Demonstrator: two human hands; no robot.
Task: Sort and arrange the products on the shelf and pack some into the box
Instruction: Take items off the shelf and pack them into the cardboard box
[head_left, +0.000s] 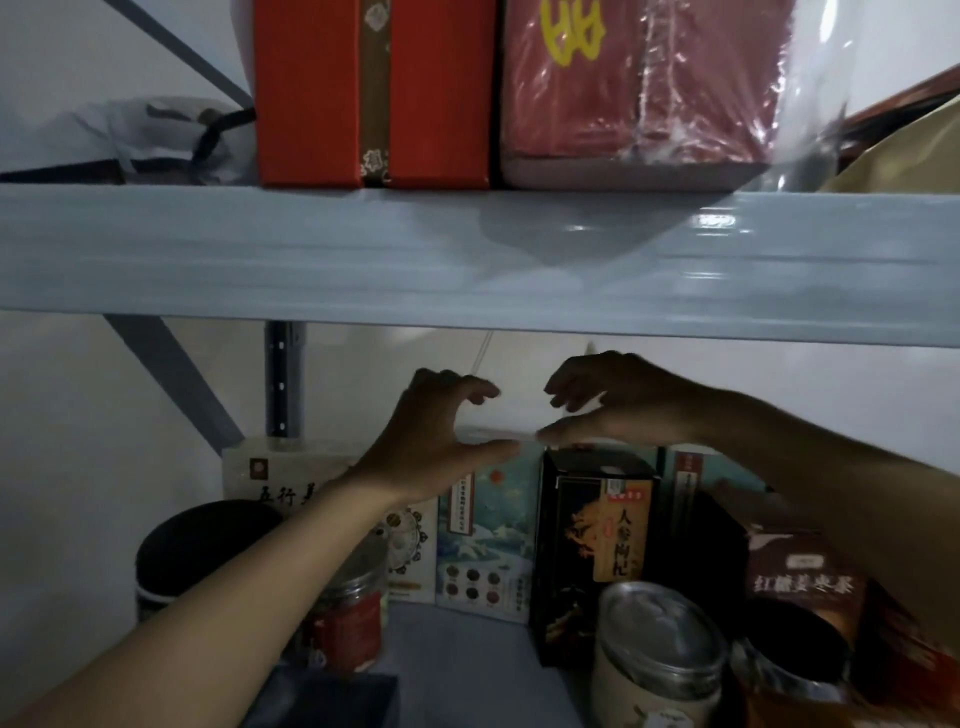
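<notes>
Both hands reach under the shelf (467, 260) beam to the teal box (483, 545), which stands upright at the back between a cream box (270, 478) and a black box (592, 519). The left hand (441, 436) and right hand (623, 405) are each half-open in a C, with the thumbs lying along the box's top edge and the fingers arched above it. In this dim light I cannot tell whether they pinch it yet. It is probably light, stiff card with a slick print. It is best taken by its two upper corners and lifted straight up, clear of the jar (660, 639) in front.
</notes>
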